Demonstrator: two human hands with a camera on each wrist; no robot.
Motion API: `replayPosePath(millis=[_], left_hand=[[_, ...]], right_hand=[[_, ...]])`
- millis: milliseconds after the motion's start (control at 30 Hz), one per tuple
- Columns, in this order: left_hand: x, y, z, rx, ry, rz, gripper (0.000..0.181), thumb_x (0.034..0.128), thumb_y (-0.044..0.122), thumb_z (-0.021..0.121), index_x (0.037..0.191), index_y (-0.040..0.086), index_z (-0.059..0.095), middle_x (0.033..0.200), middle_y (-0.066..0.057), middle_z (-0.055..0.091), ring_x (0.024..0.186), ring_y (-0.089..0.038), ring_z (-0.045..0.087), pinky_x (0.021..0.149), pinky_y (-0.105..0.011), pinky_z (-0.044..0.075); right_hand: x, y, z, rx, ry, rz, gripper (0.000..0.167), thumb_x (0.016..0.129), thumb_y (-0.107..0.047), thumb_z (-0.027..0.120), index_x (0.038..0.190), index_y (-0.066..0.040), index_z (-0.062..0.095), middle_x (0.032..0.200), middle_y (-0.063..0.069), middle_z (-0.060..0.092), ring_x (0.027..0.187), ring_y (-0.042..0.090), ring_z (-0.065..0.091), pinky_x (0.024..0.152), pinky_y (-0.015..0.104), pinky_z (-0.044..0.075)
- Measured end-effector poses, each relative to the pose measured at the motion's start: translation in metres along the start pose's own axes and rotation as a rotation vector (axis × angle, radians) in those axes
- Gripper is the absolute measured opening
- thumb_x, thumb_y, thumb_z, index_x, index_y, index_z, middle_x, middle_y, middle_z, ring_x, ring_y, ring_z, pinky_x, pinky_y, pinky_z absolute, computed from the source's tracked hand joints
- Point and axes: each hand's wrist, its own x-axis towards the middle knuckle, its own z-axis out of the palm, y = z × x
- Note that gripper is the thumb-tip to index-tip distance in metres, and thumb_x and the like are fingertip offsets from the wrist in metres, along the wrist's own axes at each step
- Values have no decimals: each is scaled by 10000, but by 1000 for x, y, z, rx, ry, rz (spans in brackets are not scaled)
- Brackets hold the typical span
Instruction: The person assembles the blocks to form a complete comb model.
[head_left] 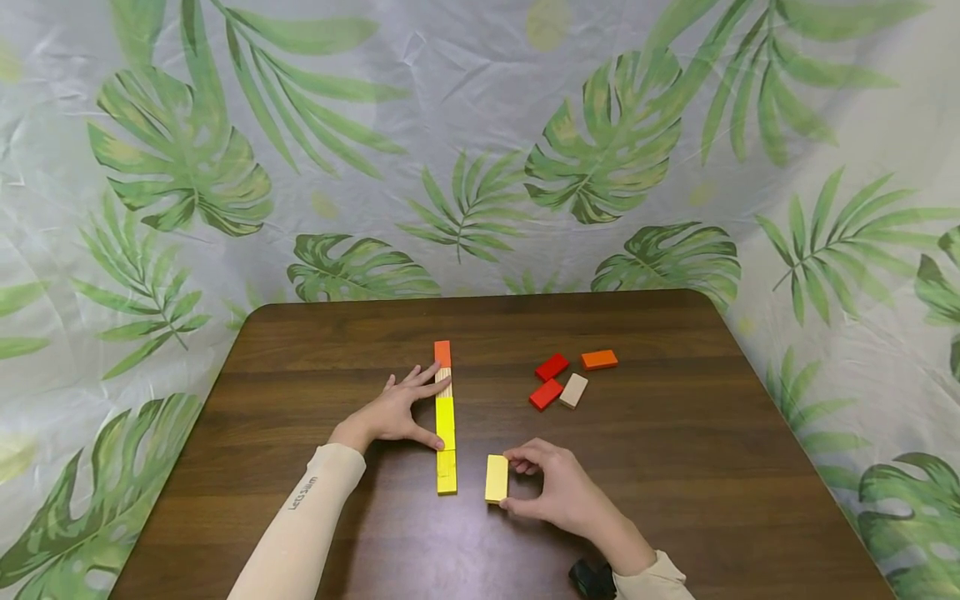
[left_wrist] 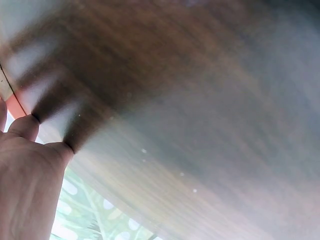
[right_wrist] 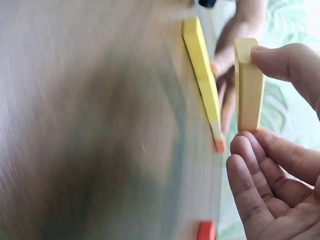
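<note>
A narrow row runs front to back on the table: an orange block (head_left: pixel 442 352) at the far end, a pale striped one, then two yellow blocks (head_left: pixel 446 423) (right_wrist: pixel 201 65). From its left side my left hand (head_left: pixel 393 414) (left_wrist: pixel 30 175) touches the row, fingers spread over the striped block and thumb at the joint between the yellow ones. Right of the row's near end, my right hand (head_left: pixel 566 492) (right_wrist: pixel 285 185) pinches a light yellow block (head_left: pixel 497 477) (right_wrist: pixel 250 95) by its two ends, thumb on the near end. A gap separates this block from the row.
Two red blocks (head_left: pixel 552 367) (head_left: pixel 546 394), an orange block (head_left: pixel 599 360) and a pale wooden block (head_left: pixel 573 391) lie to the right of the row, farther back. A black object (head_left: pixel 592 578) is beside the right wrist. Leaf-patterned cloth (head_left: pixel 480 150) hangs behind the table (head_left: pixel 660 450).
</note>
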Motion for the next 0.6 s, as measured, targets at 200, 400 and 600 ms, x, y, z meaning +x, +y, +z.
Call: replayPosePath(millis=[200,400,600], left_hand=[[0,0,1,-6,0,4,1141,758,548,956,1691,246,372,1830,-39,119,1689,-433,57,1273,-792,-7],[0,1,0,-13,-1,7,1139,764,543,954,1692,241,368,1831,-40,116,1686,-443,52,1266,-801,-12],[0,1,0,-7,-5,-3,1141,766,553,949,1695,257,357,1832,-25,103,1690,-428,47,1277,-788,-8]], right_hand=[[-2,-12,20,4,-87,-2,498,796,-256,962,1222,-90,765,1044,-21,695,946,111,654,872,259,602],[0,-21,36,18,-148,-3,476,811,-277,950,1204,-80,767,1040,-23,694,941,70,632,857,231,585],[3,-26,49,-6,-174,-35,504,806,-264,953,1224,-55,765,1043,-18,712,933,32,630,857,189,577]])
